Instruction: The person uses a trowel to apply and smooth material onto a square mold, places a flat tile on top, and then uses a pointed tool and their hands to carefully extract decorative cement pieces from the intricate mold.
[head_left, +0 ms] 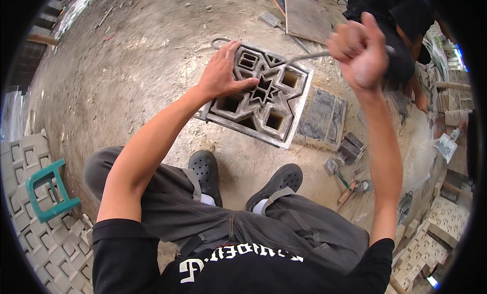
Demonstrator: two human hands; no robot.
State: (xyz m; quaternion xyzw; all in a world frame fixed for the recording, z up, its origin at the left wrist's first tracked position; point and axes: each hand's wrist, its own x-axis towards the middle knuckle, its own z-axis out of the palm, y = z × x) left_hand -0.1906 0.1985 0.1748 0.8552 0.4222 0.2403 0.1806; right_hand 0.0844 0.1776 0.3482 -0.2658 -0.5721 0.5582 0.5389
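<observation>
A square grey metal mould (299, 109) with a star-shaped lattice and several square openings lies on the dusty ground in front of my feet. Across its left side rests my left hand (223, 73), fingers stretched flat over the frame and thumb spread toward the central star. My right hand (359, 53), a little smeared by motion, is raised to the right of the mould, closed around a thin metal rod (312, 55). The rod's free end points left, toward the mould's upper edge. A curved metal handle (219, 40) sticks out at the mould's far left corner.
Right of the mould lies a dark flat slab (322, 116), with small dark blocks (351, 148) and hand tools (347, 190) nearer me. Boards (307, 20) lie beyond. Another person (385, 20) crouches far right. A green stool (50, 190) and patterned blocks (30, 238) stand left.
</observation>
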